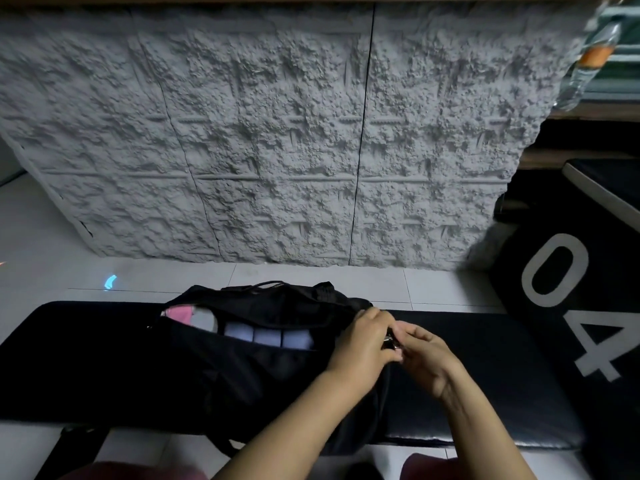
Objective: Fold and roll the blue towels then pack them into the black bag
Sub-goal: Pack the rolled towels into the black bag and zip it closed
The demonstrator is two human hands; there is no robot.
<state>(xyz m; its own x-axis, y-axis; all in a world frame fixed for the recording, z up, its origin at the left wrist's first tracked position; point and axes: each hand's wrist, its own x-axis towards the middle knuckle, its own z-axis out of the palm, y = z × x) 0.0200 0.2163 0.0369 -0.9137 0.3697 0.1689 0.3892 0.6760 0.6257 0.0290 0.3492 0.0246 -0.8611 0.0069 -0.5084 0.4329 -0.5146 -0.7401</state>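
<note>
The black bag [263, 355] lies on a black padded bench [485, 375] in front of me. Its top opening gapes, and inside I see rolled pale blue towels [266, 336] side by side, with a pink item [180, 313] at the left end. My left hand [363, 341] grips the bag's fabric at the right end of the opening. My right hand [422, 355] pinches a small metal zipper pull [391, 342] between the two hands.
A grey textured stone-like panel [277, 133] stands close behind the bench. White floor tiles [311, 278] show between them. At right lies a black mat with white numerals [571, 271], and a plastic bottle [588, 60] sits at the top right.
</note>
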